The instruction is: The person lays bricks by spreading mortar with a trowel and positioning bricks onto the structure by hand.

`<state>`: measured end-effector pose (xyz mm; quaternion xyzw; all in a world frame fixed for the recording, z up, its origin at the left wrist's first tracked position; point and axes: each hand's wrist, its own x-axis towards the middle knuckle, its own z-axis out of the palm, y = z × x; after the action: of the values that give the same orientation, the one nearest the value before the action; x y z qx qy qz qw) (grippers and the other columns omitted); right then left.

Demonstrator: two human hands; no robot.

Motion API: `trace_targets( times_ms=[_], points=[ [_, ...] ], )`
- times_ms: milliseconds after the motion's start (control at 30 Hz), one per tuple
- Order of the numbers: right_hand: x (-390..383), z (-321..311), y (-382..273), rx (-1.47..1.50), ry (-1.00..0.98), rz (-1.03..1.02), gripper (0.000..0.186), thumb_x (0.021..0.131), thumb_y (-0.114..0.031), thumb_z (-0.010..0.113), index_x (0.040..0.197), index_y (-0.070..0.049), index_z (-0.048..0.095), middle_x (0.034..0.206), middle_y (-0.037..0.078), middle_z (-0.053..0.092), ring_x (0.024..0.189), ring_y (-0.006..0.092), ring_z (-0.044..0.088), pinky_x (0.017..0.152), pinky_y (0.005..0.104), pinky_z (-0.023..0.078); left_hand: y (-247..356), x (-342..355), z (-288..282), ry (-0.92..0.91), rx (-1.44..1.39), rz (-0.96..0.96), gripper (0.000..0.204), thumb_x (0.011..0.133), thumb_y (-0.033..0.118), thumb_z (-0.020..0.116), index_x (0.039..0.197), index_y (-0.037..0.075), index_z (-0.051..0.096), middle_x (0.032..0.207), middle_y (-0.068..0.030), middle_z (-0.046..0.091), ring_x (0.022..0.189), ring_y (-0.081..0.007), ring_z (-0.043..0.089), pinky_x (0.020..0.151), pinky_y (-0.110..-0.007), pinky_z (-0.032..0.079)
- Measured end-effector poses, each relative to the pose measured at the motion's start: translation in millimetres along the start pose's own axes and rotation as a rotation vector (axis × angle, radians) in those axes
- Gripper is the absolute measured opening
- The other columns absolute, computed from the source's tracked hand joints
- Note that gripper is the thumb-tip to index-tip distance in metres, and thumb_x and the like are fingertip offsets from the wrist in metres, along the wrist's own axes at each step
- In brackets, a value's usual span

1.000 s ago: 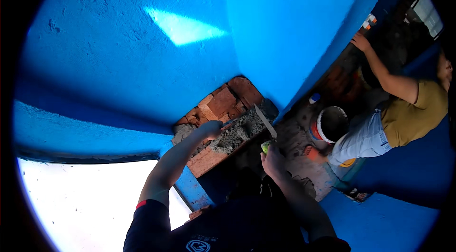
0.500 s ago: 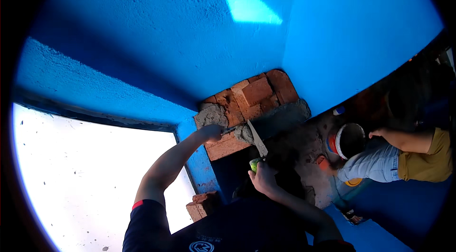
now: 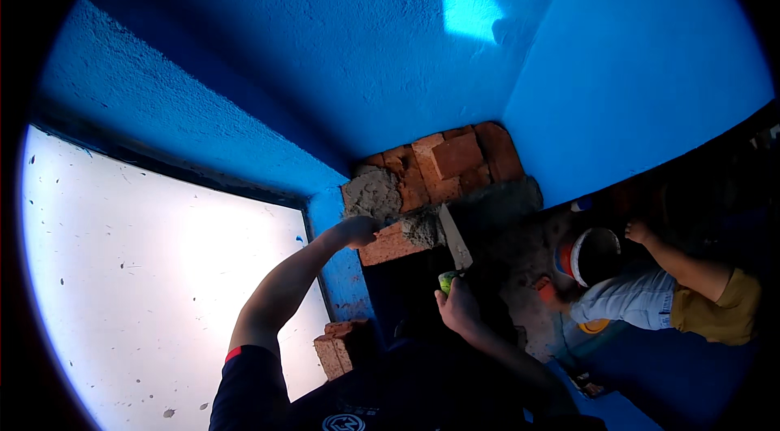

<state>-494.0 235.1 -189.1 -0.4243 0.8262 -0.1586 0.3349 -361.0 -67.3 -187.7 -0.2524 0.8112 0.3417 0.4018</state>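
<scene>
My right hand (image 3: pixel 460 307) grips the green handle of a trowel (image 3: pixel 455 240), whose pointed blade lies beside a lump of mortar (image 3: pixel 418 229) at the front of a brick ledge. My left hand (image 3: pixel 357 229) is closed at the ledge's left front, just above a front brick (image 3: pixel 383 248); what it holds is too small to make out, perhaps the end of a thin dark strip. Behind it, grey mortar (image 3: pixel 372 191) covers the left part of the bricks (image 3: pixel 439 167), with a loose brick (image 3: pixel 457 153) lying on top. A darker mortar band runs along the right front.
Blue walls (image 3: pixel 626 73) surround the ledge. A bright speckled window or panel (image 3: pixel 154 268) fills the lower left, with stacked bricks (image 3: pixel 331 350) beside it. At right, a co-worker in a mustard shirt (image 3: pixel 715 305) reaches an arm near a bucket (image 3: pixel 577 260).
The view has turned, showing more wall and bricks. The trowel has shifted slightly along the ledge, still in my right hand. The co-worker's arm has come down from the upper wall toward the bucket.
</scene>
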Motion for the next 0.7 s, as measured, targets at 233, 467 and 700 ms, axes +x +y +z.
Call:
trace_targets(
  times_ms=[233,467,700],
  points=[
    [-3.3,-6.6,11.5,0.015,-0.002,-0.066,0.045,0.086,-0.032,0.061,0.109,0.005,0.047,0.1,0.023,0.057,0.091,0.039,0.057,0.077,0.0445,0.047,12.7,-4.4,-1.9,-0.001,-0.181,-0.027,0.033,0.097,0.018,0.048,0.125,0.003,0.053,0.117,-0.0164,0.056,0.085,-0.0284,0.061,0.067,-0.043,0.05],
    [14.7,-89.9,47.8,0.151,0.073,0.237,0.062,0.092,-0.041,0.052,0.136,0.001,0.035,0.123,0.025,0.052,0.111,0.042,0.052,0.088,0.0466,0.045,46.7,2.1,-14.4,0.002,-0.384,-0.011,0.03,0.096,0.013,0.048,0.122,-0.001,0.054,0.091,-0.0174,0.06,0.068,-0.0238,0.057,0.056,-0.041,0.045],
    [36.2,-148.6,78.7,-0.291,0.183,0.302,0.053,0.087,-0.031,0.059,0.129,-0.002,0.044,0.118,0.021,0.055,0.105,0.0363,0.056,0.082,0.0486,0.048,129.0,76.3,-11.6,-0.008,-0.482,0.115,0.035,0.096,0.023,0.048,0.123,0.001,0.051,0.07,-0.0125,0.05,0.06,-0.0233,0.049,0.059,-0.041,0.041]
  ],
)
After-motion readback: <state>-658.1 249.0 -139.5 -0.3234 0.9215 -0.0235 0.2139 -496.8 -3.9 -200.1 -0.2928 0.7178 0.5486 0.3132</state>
